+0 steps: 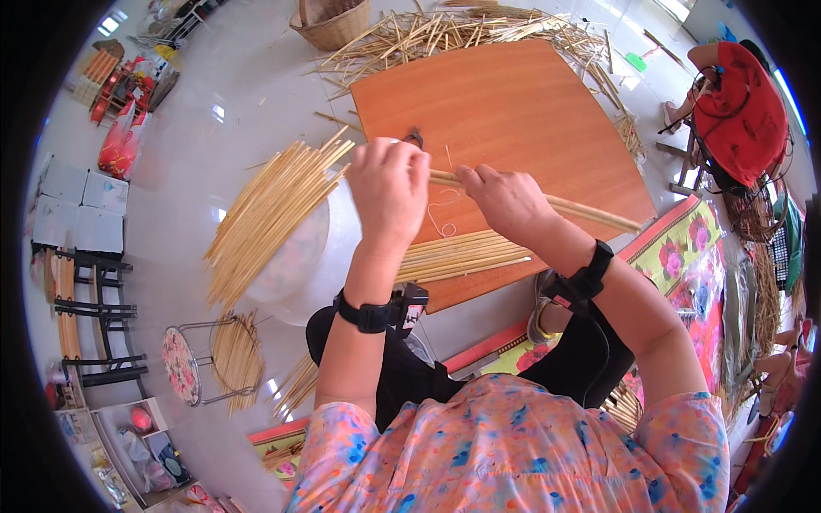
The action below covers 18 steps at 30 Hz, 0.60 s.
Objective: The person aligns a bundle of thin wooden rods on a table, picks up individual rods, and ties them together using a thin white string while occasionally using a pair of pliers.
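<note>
My right hand is closed around a few straw-coloured stalks, whose long ends stick out to the right above the table. The stalks' left ends run up to my left hand, which is curled with its fingertips turned away. What sits inside those left fingers is hidden. Just beyond them shows a small dark object, too small to name. A thin white string lies in loops on the brown tabletop between my hands. A row of stalks lies side by side along the table's near edge.
A large bundle of stalks rests on a pale rounded container at left. Loose stalks litter the floor behind the table, beside a woven basket. A floral stool stands at lower left, a red-covered seat at far right.
</note>
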### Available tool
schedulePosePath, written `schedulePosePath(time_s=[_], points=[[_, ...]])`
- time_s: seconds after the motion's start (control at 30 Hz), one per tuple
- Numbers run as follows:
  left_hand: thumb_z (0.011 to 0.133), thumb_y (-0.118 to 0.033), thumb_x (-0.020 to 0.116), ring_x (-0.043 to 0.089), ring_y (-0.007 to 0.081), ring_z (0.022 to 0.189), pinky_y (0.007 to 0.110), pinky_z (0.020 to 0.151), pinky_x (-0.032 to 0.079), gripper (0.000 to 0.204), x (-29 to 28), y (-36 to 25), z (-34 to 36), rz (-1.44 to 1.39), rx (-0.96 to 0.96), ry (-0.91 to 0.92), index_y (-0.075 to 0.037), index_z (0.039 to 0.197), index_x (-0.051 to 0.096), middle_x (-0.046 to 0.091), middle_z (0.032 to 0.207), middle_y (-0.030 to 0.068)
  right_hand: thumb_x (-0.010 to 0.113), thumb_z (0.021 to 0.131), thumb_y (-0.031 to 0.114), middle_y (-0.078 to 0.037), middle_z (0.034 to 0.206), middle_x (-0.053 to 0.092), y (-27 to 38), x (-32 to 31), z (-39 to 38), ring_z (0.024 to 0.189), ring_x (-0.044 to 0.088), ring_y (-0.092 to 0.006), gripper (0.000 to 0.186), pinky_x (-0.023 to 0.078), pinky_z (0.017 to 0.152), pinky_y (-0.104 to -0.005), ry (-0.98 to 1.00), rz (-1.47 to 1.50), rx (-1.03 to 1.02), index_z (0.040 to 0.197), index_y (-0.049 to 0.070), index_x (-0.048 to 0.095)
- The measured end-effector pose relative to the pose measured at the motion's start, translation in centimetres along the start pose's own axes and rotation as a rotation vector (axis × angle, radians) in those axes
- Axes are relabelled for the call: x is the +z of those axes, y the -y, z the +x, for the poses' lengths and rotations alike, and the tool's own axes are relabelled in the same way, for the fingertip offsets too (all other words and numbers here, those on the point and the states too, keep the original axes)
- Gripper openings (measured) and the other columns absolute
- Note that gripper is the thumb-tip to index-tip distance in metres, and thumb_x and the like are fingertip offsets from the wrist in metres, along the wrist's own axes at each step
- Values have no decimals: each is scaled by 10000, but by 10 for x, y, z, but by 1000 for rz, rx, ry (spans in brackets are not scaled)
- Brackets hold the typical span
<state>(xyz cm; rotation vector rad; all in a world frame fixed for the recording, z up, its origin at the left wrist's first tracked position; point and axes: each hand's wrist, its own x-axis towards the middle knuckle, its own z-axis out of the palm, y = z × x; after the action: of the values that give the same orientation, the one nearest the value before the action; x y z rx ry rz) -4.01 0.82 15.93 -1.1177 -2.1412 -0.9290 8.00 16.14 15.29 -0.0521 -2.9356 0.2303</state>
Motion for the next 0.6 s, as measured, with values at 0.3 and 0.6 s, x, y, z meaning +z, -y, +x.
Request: schedulePosePath(time_s=[0.3,0.6], points=[[858,-223,648,575,310,835,443,732,464,174,25,-13,7,103,-101,234,-64,789,662,633,803,83,514,878,93,-72,846,610,-2,-8,14,747,654,-276,250,531,580,-392,-35,-29,-102,1126,78,538],[867,-217,574,599,328,863,457,772,479,241,52,8,16,34,-140,577,-30,745,667,659,844,119,519,883,84,-93,871,640,-9,-2,13,771,674,-280,213,553,640,-392,60,0,-97,1095,69,525]])
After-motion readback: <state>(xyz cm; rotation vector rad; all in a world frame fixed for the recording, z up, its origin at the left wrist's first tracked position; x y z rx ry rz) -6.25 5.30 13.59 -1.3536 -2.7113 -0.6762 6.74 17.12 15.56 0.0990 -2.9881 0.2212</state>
